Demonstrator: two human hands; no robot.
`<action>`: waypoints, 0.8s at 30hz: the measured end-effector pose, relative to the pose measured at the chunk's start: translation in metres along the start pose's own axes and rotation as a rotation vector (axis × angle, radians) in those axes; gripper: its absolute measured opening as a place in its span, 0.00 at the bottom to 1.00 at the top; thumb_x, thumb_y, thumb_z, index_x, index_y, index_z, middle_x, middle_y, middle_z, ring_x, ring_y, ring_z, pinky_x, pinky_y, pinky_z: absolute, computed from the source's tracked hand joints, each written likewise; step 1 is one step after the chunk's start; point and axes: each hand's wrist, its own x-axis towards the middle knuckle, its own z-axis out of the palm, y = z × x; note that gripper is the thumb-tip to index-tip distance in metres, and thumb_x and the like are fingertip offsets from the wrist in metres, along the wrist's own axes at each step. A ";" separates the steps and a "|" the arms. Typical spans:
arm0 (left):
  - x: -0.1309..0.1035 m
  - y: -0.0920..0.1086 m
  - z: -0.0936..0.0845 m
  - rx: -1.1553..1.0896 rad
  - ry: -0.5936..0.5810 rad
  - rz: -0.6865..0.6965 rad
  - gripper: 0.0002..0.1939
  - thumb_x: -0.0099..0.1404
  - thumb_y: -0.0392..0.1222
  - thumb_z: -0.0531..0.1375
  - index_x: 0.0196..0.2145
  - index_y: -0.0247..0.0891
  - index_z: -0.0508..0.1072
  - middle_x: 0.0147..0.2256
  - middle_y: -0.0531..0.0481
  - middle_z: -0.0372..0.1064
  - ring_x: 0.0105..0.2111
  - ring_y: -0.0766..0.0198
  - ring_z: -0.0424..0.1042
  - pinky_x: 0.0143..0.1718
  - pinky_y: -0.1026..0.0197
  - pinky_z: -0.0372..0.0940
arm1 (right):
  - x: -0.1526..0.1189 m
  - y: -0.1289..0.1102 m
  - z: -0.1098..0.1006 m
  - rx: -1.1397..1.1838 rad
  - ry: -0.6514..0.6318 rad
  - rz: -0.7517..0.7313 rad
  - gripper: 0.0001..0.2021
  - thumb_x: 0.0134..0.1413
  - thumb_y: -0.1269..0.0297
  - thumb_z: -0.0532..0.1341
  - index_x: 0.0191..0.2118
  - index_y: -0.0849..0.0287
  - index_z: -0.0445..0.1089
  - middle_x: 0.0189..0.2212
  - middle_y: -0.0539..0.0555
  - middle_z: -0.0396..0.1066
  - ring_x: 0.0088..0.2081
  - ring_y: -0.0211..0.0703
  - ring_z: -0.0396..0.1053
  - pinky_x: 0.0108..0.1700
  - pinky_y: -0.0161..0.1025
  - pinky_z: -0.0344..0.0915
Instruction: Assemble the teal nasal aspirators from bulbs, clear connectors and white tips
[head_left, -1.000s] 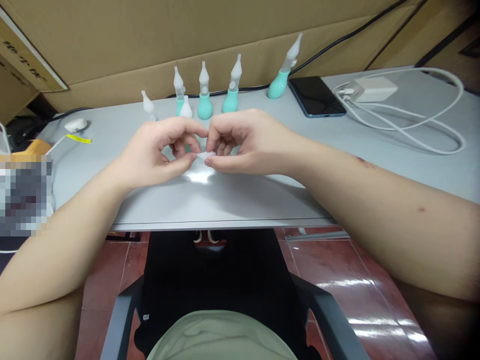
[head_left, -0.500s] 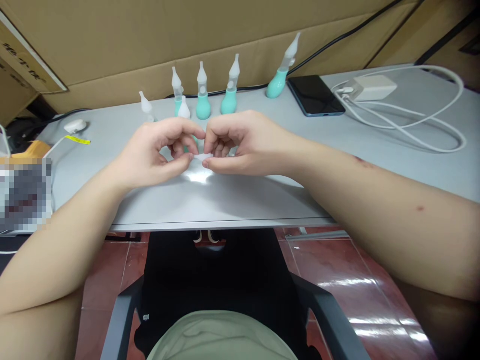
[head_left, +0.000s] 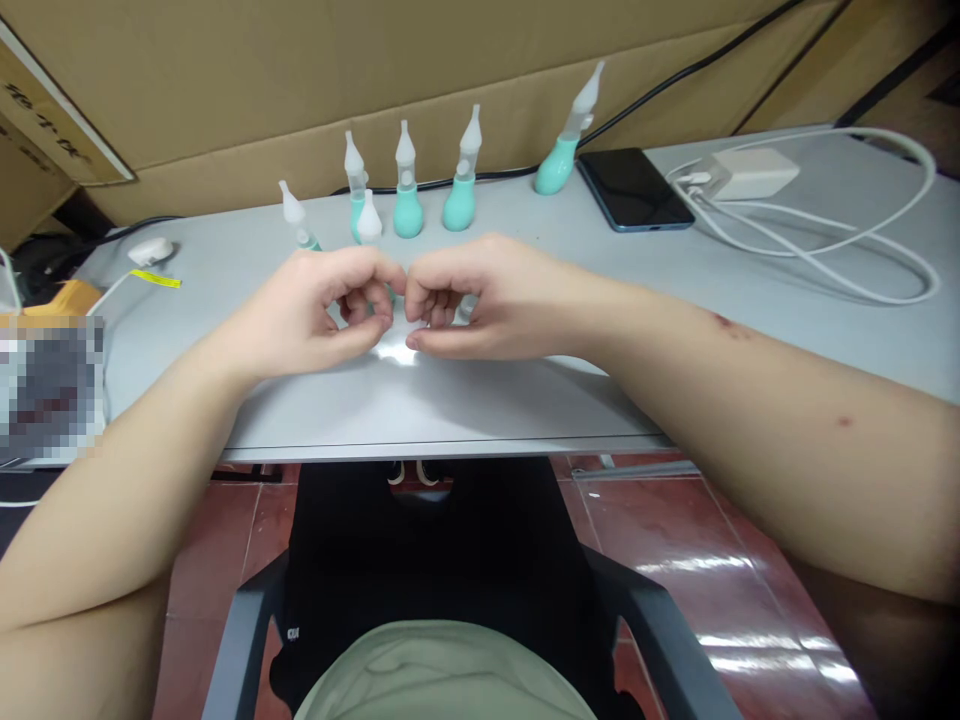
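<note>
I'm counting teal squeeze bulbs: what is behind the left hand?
Behind the left hand, a white, plastic-looking tapered nozzle rises above a sliver of teal bulb; another such nozzle peeks up further right. The hand covers most of whatever is lower.

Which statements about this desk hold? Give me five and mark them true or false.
1. The phone lies between the rightmost teal bulb and the white charger block. True.
2. The right hand is gripping the phone. False: its fingertips are close to those of the left hand, and the phone lies untouched on the desk.
3. The yellow strip lies to the left of the left hand. True.
4. The phone's screen is brightly lit. False: it is dark.
5. The rightmost teal bulb stands apart from both hands. True.
</note>
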 end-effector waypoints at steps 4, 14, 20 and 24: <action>-0.001 -0.001 0.000 0.013 0.005 -0.024 0.18 0.70 0.30 0.71 0.55 0.45 0.89 0.39 0.52 0.87 0.34 0.61 0.87 0.33 0.64 0.80 | 0.000 0.000 0.000 -0.018 -0.007 -0.003 0.06 0.66 0.70 0.73 0.41 0.55 0.76 0.38 0.49 0.79 0.40 0.40 0.74 0.44 0.39 0.69; -0.003 -0.002 0.000 -0.026 -0.009 -0.057 0.17 0.74 0.32 0.71 0.57 0.47 0.89 0.40 0.50 0.87 0.35 0.61 0.87 0.32 0.63 0.79 | 0.001 -0.002 0.001 -0.029 0.020 0.001 0.08 0.66 0.75 0.74 0.40 0.56 0.76 0.36 0.49 0.78 0.40 0.40 0.74 0.44 0.39 0.69; 0.001 0.001 0.000 -0.014 -0.035 -0.047 0.17 0.73 0.33 0.71 0.56 0.46 0.89 0.40 0.51 0.87 0.34 0.63 0.86 0.35 0.64 0.81 | 0.001 -0.002 0.001 -0.023 0.029 -0.003 0.09 0.67 0.76 0.73 0.41 0.56 0.76 0.37 0.50 0.79 0.40 0.40 0.74 0.45 0.39 0.70; 0.000 0.000 0.002 -0.040 -0.029 -0.057 0.16 0.74 0.32 0.71 0.56 0.44 0.89 0.40 0.50 0.88 0.35 0.63 0.87 0.33 0.66 0.80 | 0.001 -0.004 0.001 -0.002 0.039 0.002 0.09 0.68 0.78 0.73 0.41 0.57 0.76 0.36 0.49 0.78 0.40 0.39 0.73 0.43 0.38 0.69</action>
